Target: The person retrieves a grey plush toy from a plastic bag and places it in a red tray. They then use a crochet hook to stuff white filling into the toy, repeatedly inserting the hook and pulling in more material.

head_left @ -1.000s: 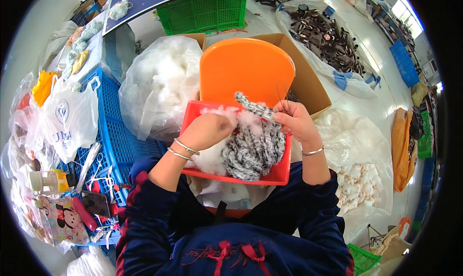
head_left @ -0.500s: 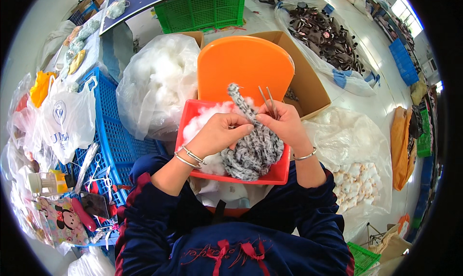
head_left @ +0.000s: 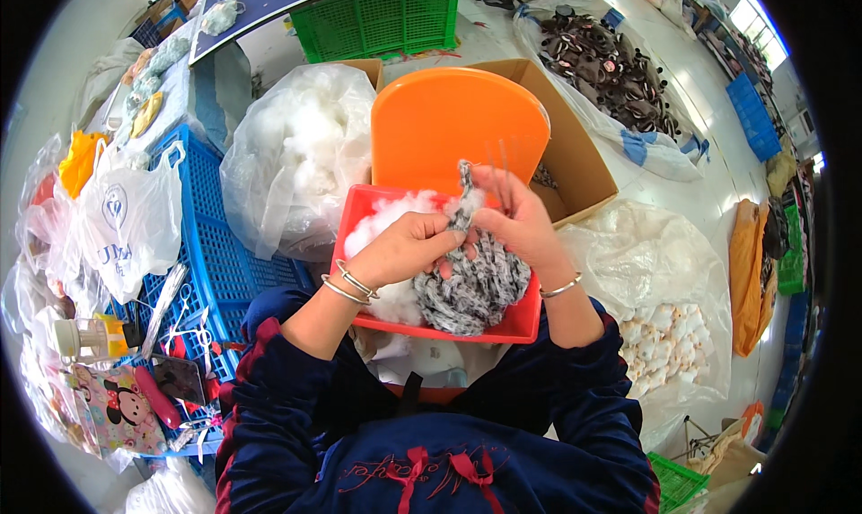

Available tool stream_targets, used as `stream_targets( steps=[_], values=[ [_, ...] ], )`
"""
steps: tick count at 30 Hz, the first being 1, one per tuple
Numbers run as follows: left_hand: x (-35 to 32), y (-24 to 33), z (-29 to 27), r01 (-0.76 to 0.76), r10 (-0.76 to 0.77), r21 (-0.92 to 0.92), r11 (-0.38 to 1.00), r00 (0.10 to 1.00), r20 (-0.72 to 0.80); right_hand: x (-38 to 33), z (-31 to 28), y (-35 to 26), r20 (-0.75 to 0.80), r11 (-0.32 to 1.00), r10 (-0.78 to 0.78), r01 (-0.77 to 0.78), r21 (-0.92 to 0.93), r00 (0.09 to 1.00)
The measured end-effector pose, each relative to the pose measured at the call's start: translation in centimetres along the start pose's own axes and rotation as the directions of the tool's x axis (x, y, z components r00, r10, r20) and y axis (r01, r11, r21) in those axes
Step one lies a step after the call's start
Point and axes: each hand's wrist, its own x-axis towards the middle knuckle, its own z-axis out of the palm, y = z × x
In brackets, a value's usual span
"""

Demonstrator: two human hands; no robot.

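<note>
- Head view: a red tray [head_left: 521,321] sat on the person's lap and held white stuffing [head_left: 382,231] and a grey-and-white knitted piece [head_left: 471,285].
- The left hand [head_left: 409,249] was closed on the knitted piece's upper strip; the right hand [head_left: 521,227] pinched the same strip, with thin metal needles [head_left: 500,155] rising from its fingers.
- A cardboard box [head_left: 575,159] behind the tray held an orange chair back [head_left: 449,128].
- A clear bag [head_left: 296,150] on the left held more stuffing.

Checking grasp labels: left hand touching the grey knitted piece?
Touching. The head view shows the left hand with fingers pinching the grey knitted piece near its raised strip, above the red tray.
</note>
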Motion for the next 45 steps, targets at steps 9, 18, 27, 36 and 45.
stream_targets(
  steps=[9, 18, 27, 36, 45],
  values=[
    [-0.9, 1.1, -2.6, -0.17, 0.139, -0.105, 0.98, 0.957, -0.253, 0.1, -2.8, -1.0, -0.043, 0.618, 0.236, -0.184, -0.764, 0.971],
    [-1.0, 1.7, -2.4, -0.146, 0.112, -0.073, 0.987, 0.929, -0.352, -1.3, -2.0, -2.4, 0.069, 0.873, 0.117, -0.069, -0.483, 0.991],
    [-0.6, 1.2, -1.9, -0.157, 0.128, -0.058, 0.986, 0.932, -0.338, -1.5, -1.8, -2.3, 0.118, 0.84, 0.065, 0.01, -0.542, 0.991],
    [-0.7, 1.5, -1.8, -0.141, 0.09, -0.136, 0.981, 0.941, -0.326, -1.3, -1.5, -2.6, 0.142, 0.793, -0.03, 0.111, -0.599, 0.989],
    [-0.8, 1.7, -2.4, -0.1, 0.109, 0.043, 0.994, 0.935, -0.337, -1.5, -1.4, -2.9, 0.141, 0.784, -0.029, 0.111, -0.611, 0.99]
  ],
)
